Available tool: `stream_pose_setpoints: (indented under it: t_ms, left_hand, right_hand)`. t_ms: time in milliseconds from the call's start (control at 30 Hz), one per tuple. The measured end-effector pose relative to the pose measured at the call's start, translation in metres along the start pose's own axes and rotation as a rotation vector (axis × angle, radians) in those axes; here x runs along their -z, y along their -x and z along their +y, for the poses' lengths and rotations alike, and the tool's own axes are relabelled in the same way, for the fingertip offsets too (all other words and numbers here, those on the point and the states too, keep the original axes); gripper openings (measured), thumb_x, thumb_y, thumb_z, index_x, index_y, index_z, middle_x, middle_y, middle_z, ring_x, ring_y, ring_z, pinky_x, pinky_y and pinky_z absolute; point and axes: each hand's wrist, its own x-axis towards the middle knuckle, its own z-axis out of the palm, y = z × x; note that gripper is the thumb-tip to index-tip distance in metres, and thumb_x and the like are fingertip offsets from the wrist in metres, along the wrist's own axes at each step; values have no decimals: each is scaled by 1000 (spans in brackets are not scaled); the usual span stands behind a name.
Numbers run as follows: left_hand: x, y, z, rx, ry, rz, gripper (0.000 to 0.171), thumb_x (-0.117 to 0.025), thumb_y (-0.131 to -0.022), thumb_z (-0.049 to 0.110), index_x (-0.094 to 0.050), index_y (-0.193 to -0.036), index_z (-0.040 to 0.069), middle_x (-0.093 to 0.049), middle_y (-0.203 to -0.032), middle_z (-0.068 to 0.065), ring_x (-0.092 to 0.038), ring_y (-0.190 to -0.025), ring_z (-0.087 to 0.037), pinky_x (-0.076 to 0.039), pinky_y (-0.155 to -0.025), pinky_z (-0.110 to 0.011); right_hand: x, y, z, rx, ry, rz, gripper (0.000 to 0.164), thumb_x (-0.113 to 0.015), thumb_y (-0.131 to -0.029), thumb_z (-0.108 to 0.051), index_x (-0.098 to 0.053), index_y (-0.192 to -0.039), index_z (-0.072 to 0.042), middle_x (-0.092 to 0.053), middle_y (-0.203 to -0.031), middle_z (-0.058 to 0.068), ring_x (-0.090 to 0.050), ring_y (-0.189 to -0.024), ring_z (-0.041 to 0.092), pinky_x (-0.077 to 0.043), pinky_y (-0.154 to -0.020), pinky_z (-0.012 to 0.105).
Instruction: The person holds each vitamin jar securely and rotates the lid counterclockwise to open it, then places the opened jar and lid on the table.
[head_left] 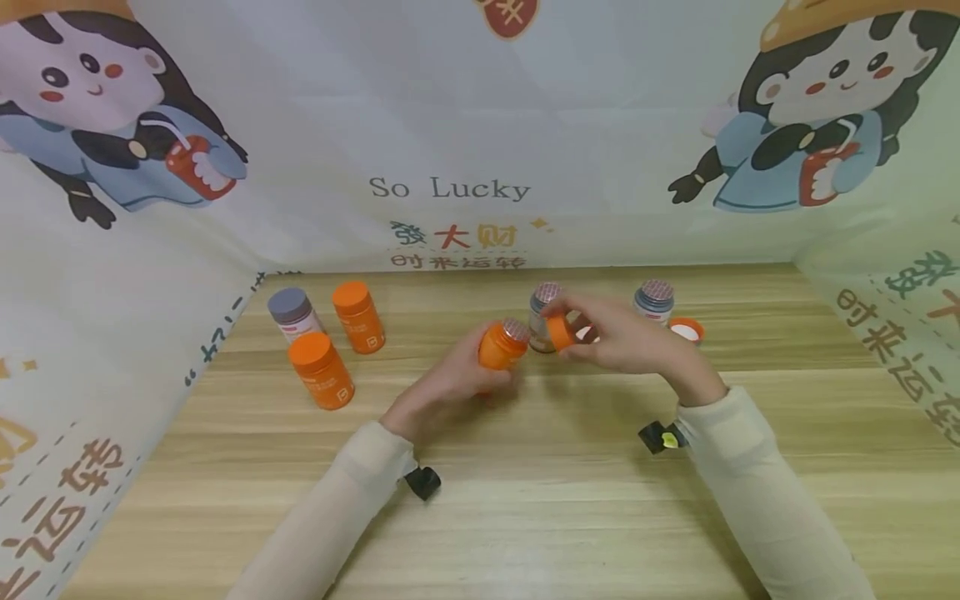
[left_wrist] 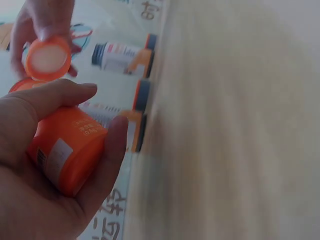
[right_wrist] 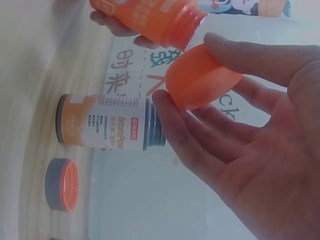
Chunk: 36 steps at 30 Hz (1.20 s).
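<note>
1. Head: the left hand (head_left: 457, 371) grips a tilted orange bottle (head_left: 499, 346); at the bottle's 3 o'clock, the right hand (head_left: 626, 335) pinches an orange cap (head_left: 559, 332).
2. Left wrist: fingers wrap the bottle, probably light, stiff, smooth plastic; mid-body looks the surest hold.
3. Right wrist: fingers grasp the cap at the bottle's 5 o'clock; likely light, rigid, best taken by its side wall.
</note>
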Motion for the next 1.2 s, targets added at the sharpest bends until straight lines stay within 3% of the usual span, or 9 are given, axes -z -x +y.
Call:
stream_pose_setpoints:
  t_ms: [133,300,400,533,667,967,1200]
  left_hand:
    - [13,-6,-4,-19,-33,106,55,-75,-78,5,-46,-125,14,-59,-99,-12,-60,-79,-21,-58,-62,-40]
    - [26,-11,-8,53,50,172,60,-74,-81,6,-41,-131,11,-57,-104,-14,-61,-81,-25,-59,-65,-42]
    - [32,-13,-7,94,60,209,60,-69,-84,9,-38,-135,9,-56,-112,-14,-59,-88,-24,-56,-76,-36]
    - [38,-16,-6,131,75,219,65,-65,-86,14,-31,-141,11,-52,-125,-13,-54,-105,-23,-48,-93,-37]
    - [43,-18,-12,111,77,244,63,-67,-87,15,-33,-140,15,-50,-131,-10,-50,-117,-25,-41,-104,-43]
    - [50,-21,-21,62,11,310,62,-72,-86,22,-37,-136,18,-52,-133,-8,-50,-123,-27,-43,-104,-46]
    - [52,-19,-22,87,-12,321,66,-73,-85,18,-37,-140,17,-50,-138,-8,-47,-129,-27,-39,-109,-47]
  right_hand:
    - [2,0,0,-24,-20,5,51,-71,-85,-8,-52,-132,-9,-56,-132,10,-62,-108,27,-57,-85,38]
    - [5,-2,-2,-22,-41,46,51,-71,-84,-5,-50,-132,-7,-53,-133,11,-61,-110,28,-56,-87,41]
    - [6,-7,-3,-5,-46,76,51,-71,-84,-5,-51,-131,-6,-54,-131,11,-59,-111,26,-55,-88,40]
    - [7,-13,-9,-6,-29,115,50,-74,-82,-9,-53,-128,-8,-58,-127,8,-55,-112,22,-54,-89,39]
    - [7,-22,-15,-15,-42,157,51,-75,-81,-11,-54,-127,-8,-60,-124,6,-58,-109,21,-54,-89,38]
    - [-4,-51,-29,-18,-174,332,44,-77,-79,-9,-55,-118,-8,-60,-117,6,-62,-100,23,-57,-82,35]
    - [-21,-69,-28,-3,-100,339,39,-72,-81,-9,-57,-116,-6,-57,-116,8,-58,-103,23,-57,-75,29]
